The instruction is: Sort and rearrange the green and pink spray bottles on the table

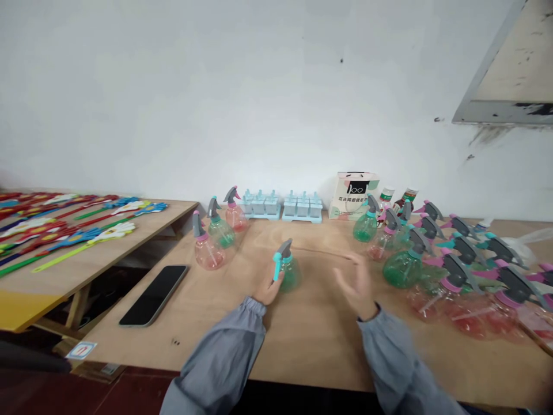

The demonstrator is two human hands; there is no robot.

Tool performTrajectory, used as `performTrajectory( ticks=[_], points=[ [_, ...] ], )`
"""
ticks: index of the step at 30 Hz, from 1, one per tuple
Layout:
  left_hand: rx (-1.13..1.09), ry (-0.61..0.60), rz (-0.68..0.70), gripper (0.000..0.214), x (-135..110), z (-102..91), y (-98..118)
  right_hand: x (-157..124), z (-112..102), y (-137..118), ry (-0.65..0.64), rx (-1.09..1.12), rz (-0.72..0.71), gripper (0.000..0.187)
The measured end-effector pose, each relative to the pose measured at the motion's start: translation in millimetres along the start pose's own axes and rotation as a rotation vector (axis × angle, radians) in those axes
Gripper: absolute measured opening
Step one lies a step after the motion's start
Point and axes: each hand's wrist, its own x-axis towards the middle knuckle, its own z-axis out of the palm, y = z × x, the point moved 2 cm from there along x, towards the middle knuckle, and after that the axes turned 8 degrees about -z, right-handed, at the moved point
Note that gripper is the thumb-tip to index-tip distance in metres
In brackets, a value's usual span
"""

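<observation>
My left hand is closed on the near side of a green spray bottle, which stands upright near the middle of the table. This bottle has a grey head and a turquoise trigger that points toward me. To its right, my right hand hangs apart from any bottle, fingers spread and slightly blurred, with nothing in it. Nearest to that hand on the right is another green spray bottle at the edge of a crowded group.
Pink and green spray bottles crowd the right side. At left stand a pink bottle and two others, behind a phone. Light-blue popsicle moulds and a box line the wall. Colourful hand-shaped sticks cover the left table.
</observation>
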Motion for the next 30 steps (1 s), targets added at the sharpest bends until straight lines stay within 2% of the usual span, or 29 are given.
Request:
performTrajectory(
  ticks=[3, 5, 7, 10, 14, 17, 19, 22, 25, 30],
  points=[
    [-0.027, -0.200, 0.097, 0.054, -3, 10.6, 2, 6, 67, -15, -0.256, 0.127, 0.074, 0.070],
    [-0.036, -0.248, 0.140, 0.057, -4, 13.2, 1, 7, 97, -17, -0.360, 0.164, 0.069, 0.086],
    [-0.031, -0.239, 0.138, 0.057, -4, 12.8, -1, 6, 115, -14, -0.405, 0.212, 0.039, 0.092],
    [-0.011, -0.203, 0.101, 0.057, -4, 10.8, -3, 4, 129, -9, -0.416, 0.313, 0.017, 0.086],
    [0.001, -0.138, 0.017, 0.059, -4, 9.5, -4, 5, 127, 0, -0.486, 0.438, 0.028, 0.078],
    [-0.100, -0.143, -0.024, 0.063, -5, 10.0, -5, 10, 114, 8, -0.631, 0.577, 0.085, 0.073],
    [-0.219, -0.202, -0.042, 0.065, -6, 11.0, -4, 14, 104, 13, -0.717, 0.654, 0.117, 0.069],
    [-0.285, -0.280, -0.095, 0.066, -9, 13.0, -4, 22, 91, 18, -0.715, 0.613, 0.191, 0.061],
    [-0.295, -0.328, -0.117, 0.076, -10, 14.6, -5, 29, 85, 13, -0.747, 0.597, 0.251, 0.056],
    [-0.429, -0.522, -0.193, 0.073, -6, 11.7, -6, 42, 83, -7, -0.955, 0.764, 0.141, 0.070]
  ],
)
